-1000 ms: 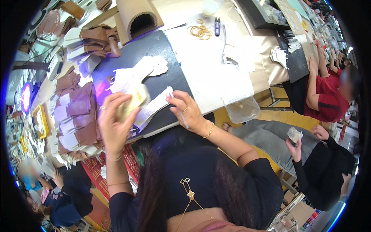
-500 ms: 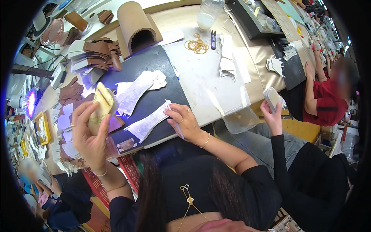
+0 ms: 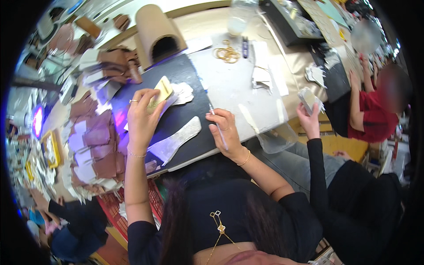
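Note:
My left hand [image 3: 143,115] pinches a pale yellow, slotted flat piece [image 3: 164,89] between thumb and fingers, above the black mat [image 3: 196,99]. Close behind that piece lies a pile of white cut pieces [image 3: 183,93], partly covered by it and my hand. A thin, pale pen-like stick [image 3: 218,128] slants through the fingers of my right hand [image 3: 227,134], which is over the mat's right edge. Between my hands a single whitish cut piece with a narrow waist [image 3: 179,140] lies flat on the mat, touched by neither hand.
Stacked brown and white pieces [image 3: 95,141] crowd the left side. Farther back are a brown half-tube [image 3: 154,28], rubber bands [image 3: 227,55], small snips [image 3: 245,47] and a plastic bottle [image 3: 238,22]. At right, a co-worker's hand [image 3: 310,119] holds a small stack.
My left hand has carried the yellow piece rightward, over the white pile. My right hand has come off the single white piece and moved right, still holding the stick.

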`<state>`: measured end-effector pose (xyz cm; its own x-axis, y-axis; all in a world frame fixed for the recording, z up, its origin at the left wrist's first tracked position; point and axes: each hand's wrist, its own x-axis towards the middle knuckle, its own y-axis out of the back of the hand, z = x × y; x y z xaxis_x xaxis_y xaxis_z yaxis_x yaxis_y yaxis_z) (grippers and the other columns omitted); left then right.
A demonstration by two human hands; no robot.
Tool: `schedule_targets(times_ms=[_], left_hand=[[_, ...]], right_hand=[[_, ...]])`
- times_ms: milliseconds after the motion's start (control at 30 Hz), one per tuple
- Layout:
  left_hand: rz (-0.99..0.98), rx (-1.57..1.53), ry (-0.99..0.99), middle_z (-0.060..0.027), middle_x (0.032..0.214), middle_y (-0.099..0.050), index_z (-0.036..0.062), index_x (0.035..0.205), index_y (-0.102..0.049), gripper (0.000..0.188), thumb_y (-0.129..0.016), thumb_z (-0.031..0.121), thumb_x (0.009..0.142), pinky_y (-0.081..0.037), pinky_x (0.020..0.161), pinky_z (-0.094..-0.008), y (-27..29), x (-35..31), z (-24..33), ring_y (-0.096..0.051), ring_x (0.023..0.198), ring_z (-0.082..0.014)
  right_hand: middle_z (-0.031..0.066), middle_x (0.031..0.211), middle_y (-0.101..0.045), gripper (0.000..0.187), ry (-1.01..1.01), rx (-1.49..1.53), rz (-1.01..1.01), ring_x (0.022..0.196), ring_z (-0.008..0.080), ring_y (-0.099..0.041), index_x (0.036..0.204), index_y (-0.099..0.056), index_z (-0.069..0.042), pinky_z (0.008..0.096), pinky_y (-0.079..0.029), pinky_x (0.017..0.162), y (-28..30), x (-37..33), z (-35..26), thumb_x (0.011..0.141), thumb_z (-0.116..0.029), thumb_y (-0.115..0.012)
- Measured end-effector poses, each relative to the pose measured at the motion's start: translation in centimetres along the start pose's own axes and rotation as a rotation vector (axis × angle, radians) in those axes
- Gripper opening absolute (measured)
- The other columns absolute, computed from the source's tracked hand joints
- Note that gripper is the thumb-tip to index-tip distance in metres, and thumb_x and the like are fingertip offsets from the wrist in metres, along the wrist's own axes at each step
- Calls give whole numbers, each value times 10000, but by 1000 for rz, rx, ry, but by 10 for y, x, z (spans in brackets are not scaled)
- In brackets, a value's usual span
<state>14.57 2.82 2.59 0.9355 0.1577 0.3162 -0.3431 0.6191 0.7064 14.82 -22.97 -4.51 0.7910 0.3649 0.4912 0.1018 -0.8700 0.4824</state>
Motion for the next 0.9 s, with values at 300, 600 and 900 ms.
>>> schedule_targets(times_ms=[300,600,900], left_hand=[[-162,146,-46,-128,1130,-665,59,1107,-734,305,-810,87,812,-516,906,-418,-5,-42,17,-637,1042,-317],[-238,43,-2,-140,1140,-660,25,1089,-717,304,-807,57,801,-486,940,-428,-36,-93,28,-619,1060,-326],[-218,51,-22,-128,1152,-650,32,1091,-720,297,-803,56,806,-468,951,-432,-43,-94,20,-607,1084,-321]], right_hand=[[170,1232,-552,266,-108,103,29,1093,362,-579,1224,-583,-73,427,-476,948,-5,-6,8,967,-104,-642],[165,1235,-558,285,-38,71,-13,1103,354,-589,1227,-583,-68,436,-476,956,-10,-9,1,956,-115,-655],[164,1216,-554,258,-32,91,-18,1083,351,-605,1213,-585,-60,419,-497,935,-11,-8,-4,970,-123,-646]])
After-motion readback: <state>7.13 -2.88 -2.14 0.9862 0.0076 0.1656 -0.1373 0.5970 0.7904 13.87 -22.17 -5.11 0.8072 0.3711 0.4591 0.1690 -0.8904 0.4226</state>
